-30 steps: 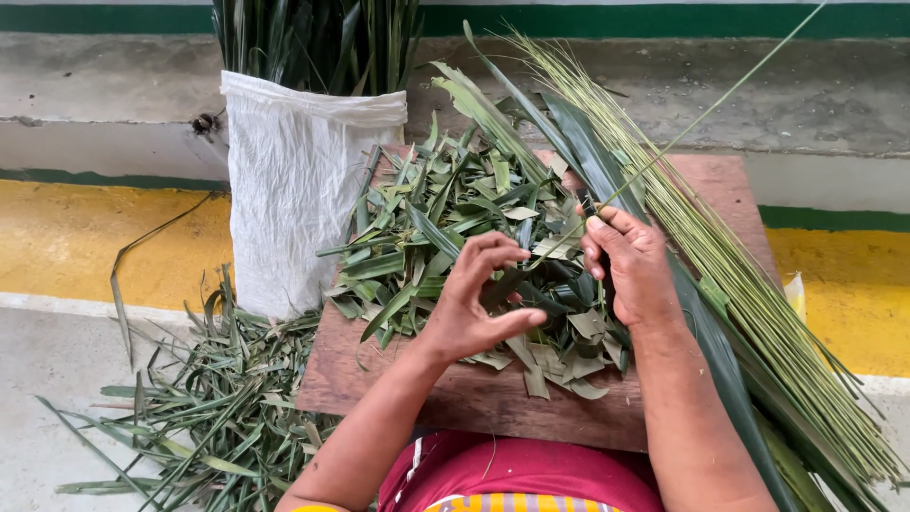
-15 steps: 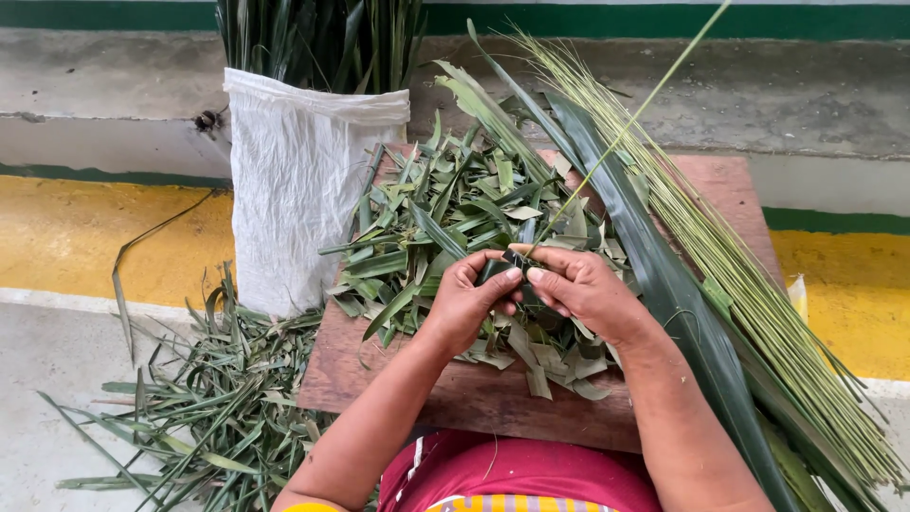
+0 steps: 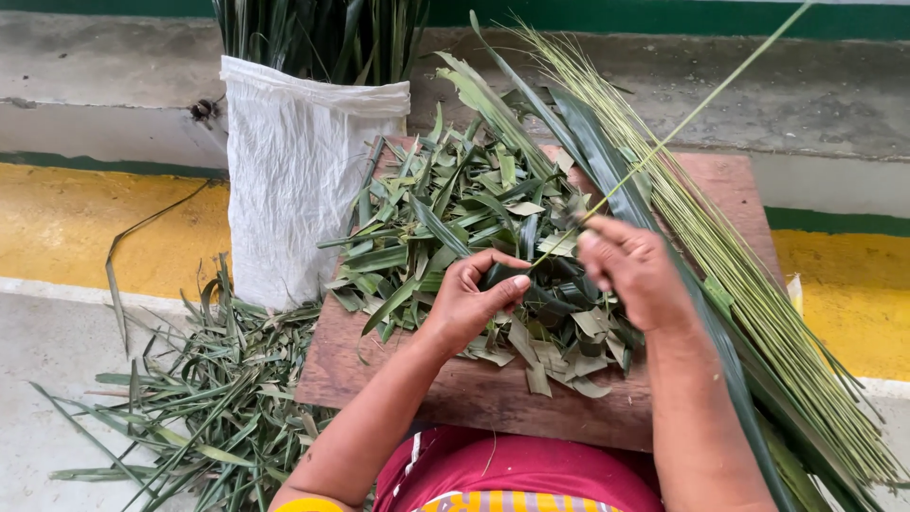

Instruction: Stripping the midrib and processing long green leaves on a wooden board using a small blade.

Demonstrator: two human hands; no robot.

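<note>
My left hand (image 3: 479, 299) pinches a dark green leaf strip (image 3: 498, 276) over a heap of cut leaf pieces (image 3: 455, 213) on a reddish wooden board (image 3: 474, 393). My right hand (image 3: 635, 270) grips a thin pale green leaf rib (image 3: 697, 109) that runs from between my hands up and away to the upper right. Both hands hover above the near part of the heap, a short gap between them.
A bundle of stripped pale ribs (image 3: 749, 275) and long dark leaves (image 3: 588, 152) lies along the board's right side. A white woven sack (image 3: 299, 175) holding upright leaves stands at the left. Leaf scraps (image 3: 190, 408) litter the floor by a yellow painted strip (image 3: 66, 223).
My hands came together over the heap, then moved apart. The right hand has drawn the thin rib out, so it now points up to the right; the left keeps the leaf strip.
</note>
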